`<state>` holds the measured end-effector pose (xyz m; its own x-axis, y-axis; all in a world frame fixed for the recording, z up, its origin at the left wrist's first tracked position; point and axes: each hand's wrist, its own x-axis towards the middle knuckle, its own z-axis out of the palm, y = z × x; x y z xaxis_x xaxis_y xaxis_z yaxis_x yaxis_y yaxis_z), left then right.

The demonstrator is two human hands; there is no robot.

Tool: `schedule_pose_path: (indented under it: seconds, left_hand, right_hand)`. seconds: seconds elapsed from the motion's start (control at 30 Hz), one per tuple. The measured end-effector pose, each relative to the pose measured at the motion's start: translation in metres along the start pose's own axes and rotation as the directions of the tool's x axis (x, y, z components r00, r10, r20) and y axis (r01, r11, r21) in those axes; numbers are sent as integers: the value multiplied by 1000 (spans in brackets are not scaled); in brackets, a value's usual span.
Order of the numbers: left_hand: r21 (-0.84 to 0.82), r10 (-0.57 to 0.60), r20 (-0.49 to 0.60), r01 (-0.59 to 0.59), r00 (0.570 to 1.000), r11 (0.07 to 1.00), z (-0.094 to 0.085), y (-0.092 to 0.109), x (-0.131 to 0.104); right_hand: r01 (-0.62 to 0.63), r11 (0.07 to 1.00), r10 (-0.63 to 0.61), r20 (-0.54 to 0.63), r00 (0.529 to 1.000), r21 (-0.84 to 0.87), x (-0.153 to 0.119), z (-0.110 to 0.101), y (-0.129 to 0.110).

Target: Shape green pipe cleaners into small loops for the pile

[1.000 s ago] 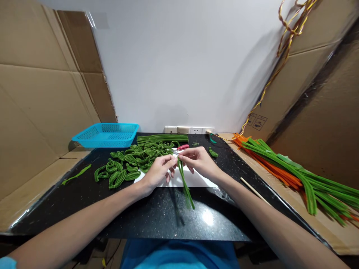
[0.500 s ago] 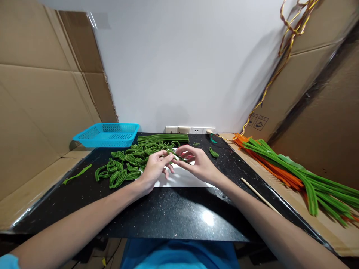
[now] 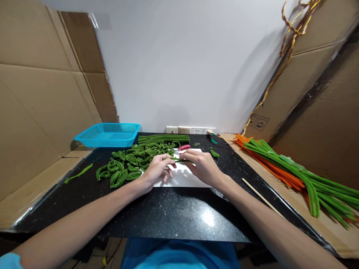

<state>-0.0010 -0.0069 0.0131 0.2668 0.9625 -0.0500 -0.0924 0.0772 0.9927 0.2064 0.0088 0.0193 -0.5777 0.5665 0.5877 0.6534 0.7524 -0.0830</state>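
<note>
A dark green pipe cleaner (image 3: 178, 160) spans the small gap between my two hands, above a white sheet of paper (image 3: 182, 179). My left hand (image 3: 158, 170) pinches its left end between thumb and forefinger, the other fingers curled loosely below. Closed on the right end is my right hand (image 3: 203, 166), its fingertips partly hidden. Just behind the hands lie red-handled pliers or scissors (image 3: 184, 147); their exact kind is unclear. A heap of leaf-shaped green pipe cleaner loops (image 3: 131, 160) spreads to the left, reaching the paper's edge.
A blue basket (image 3: 108, 140) stands at the back left. Straight green pipe cleaners (image 3: 164, 138) lie along the wall. One leaf loop (image 3: 214, 152) and a wooden stick (image 3: 262, 197) are on the right, beside green (image 3: 303, 175) and orange bundles (image 3: 280, 173) on cardboard.
My right hand has turned lower and flatter, and the pipe cleaner now runs nearly level between the hands. The red-handled tool behind them has come into fuller view.
</note>
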Motion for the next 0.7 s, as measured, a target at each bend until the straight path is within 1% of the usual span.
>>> schedule_pose_path:
  seconds: [0.13, 0.33, 0.43, 0.53, 0.6, 0.7]
  left_hand:
    - [36, 3, 47, -5, 999, 999, 2, 2, 1]
    - [123, 35, 118, -50, 992, 991, 1, -2, 3]
    - [161, 15, 168, -43, 986, 986, -1, -6, 6]
    - [135, -14, 204, -14, 979, 991, -2, -8, 6]
    - [102, -11, 211, -11, 977, 995, -2, -8, 5]
    - [58, 7, 204, -19, 979, 998, 0, -4, 1]
  right_hand:
    - [54, 998, -54, 0, 999, -15, 0, 1, 3]
    - [43, 999, -43, 23, 999, -5, 0, -2, 5]
    - [47, 999, -47, 34, 998, 14, 0, -4, 3]
    - [69, 997, -71, 56, 996, 32, 0, -5, 0]
    - [79, 996, -81, 60, 995, 40, 1, -5, 0]
    - [62, 997, -63, 20, 998, 40, 0, -4, 1]
